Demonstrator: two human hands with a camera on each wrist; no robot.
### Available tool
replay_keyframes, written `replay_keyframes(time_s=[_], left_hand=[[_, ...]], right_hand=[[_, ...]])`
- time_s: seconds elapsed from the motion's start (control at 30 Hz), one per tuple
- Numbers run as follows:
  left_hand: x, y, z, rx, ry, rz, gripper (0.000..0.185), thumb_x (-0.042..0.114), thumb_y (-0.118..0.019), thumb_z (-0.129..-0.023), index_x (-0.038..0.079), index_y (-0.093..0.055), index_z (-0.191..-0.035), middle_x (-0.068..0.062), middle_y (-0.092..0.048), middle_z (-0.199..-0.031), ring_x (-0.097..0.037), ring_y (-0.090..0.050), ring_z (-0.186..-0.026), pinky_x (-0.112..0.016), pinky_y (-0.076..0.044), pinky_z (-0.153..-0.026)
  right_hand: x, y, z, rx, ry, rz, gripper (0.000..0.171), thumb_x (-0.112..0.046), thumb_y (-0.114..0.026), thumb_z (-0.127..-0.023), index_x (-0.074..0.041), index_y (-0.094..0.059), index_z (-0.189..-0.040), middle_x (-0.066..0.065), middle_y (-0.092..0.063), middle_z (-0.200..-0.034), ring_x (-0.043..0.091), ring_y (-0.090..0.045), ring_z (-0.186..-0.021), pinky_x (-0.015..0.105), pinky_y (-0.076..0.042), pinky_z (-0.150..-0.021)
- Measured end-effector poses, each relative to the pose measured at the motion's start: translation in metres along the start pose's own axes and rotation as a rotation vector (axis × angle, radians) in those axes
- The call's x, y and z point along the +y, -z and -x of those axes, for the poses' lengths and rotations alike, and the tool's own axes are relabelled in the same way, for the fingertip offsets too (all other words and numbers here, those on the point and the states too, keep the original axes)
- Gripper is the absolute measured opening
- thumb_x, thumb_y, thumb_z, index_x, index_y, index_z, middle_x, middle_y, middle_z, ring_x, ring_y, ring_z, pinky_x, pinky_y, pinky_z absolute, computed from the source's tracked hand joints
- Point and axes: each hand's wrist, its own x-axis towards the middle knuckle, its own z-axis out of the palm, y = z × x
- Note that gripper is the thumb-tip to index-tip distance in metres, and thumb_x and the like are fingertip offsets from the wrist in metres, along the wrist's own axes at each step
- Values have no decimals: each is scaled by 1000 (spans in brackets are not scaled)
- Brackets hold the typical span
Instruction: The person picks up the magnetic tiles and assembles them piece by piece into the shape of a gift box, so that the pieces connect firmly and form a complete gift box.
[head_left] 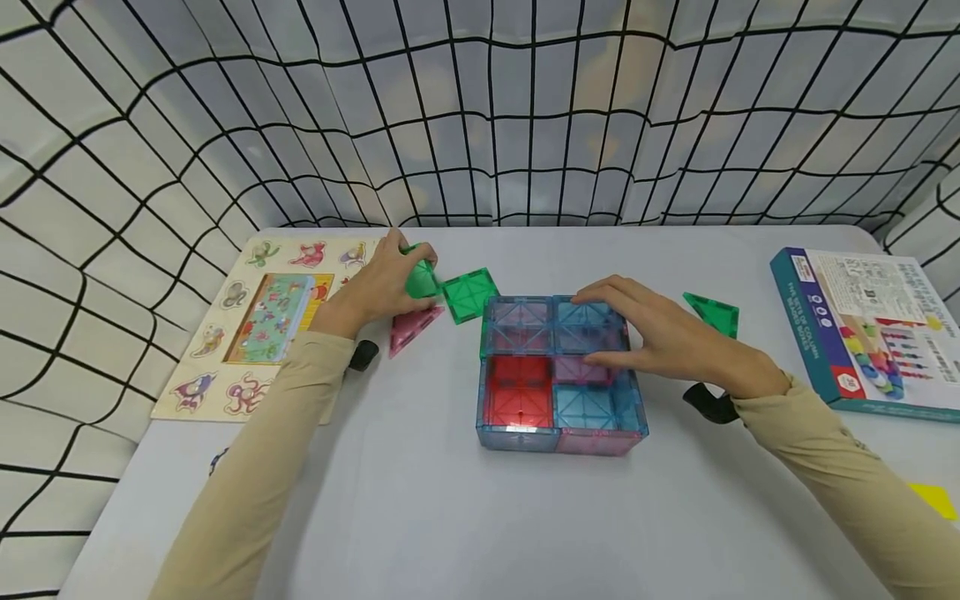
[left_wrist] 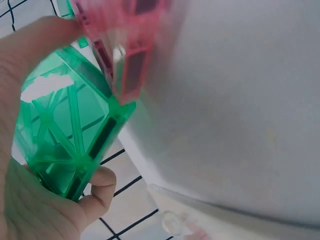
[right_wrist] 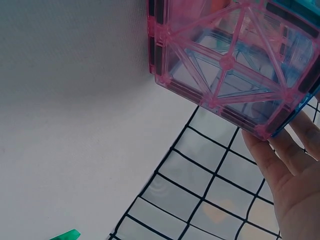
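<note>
A low box of clear magnetic tiles [head_left: 558, 371] in blue, red and pink stands mid-table. My right hand [head_left: 660, 337] lies across its right side, fingers straight on the top tiles; the right wrist view shows the fingers [right_wrist: 287, 170] against the box's pink side tile [right_wrist: 227, 62]. My left hand [head_left: 382, 279] grips a green tile [head_left: 420, 279] at the table's left; in the left wrist view this green tile [left_wrist: 70, 135] sits between thumb and fingers, touching a pink tile [left_wrist: 125, 45]. A green square tile [head_left: 469, 293] and a pink triangle [head_left: 412, 327] lie beside that hand.
A wooden animal puzzle board [head_left: 262, 321] lies at the left. A toy box [head_left: 870, 333] sits at the right edge. A green triangle tile [head_left: 714, 312] lies behind my right hand, a yellow piece [head_left: 933, 498] at the front right. Grid-patterned cloth walls surround the white table [head_left: 420, 517].
</note>
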Motion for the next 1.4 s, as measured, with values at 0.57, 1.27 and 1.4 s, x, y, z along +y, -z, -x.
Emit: replay_keyframes(time_s=[0.57,1.27,1.4], left_hand=[[60,52,34,205,-170,44,87,25,-89,-83,-3,-41,-150,-20,-45,-140,-34,-50,-122,-53,-50,-103],[174,-10,88,45,-413,-49,89,48,-93,-76,0,-62,-143,-8,-57,-123,-21,-55,-107,-36,-51,-96],[176,-9,85,12,-402,-79,90,52,-91,-77,-2,-62,-143,-9,-57,-124,-20,-55,-106,-34,-50,-90]], right_hand=[[4,3,3,0,-13,8,68,-21,-90,-84,-6,-57,-141,8,-57,-142,28,-52,-134,57,-48,-109],[-12,-5,6,-33,-34,-17,62,-27,-83,-93,-9,-55,-145,13,-48,-152,34,-44,-142,60,-43,-112],[-29,-7,12,-75,12,50,72,-44,-82,-91,-11,-55,-148,16,-40,-159,38,-37,-147,65,-30,-119]])
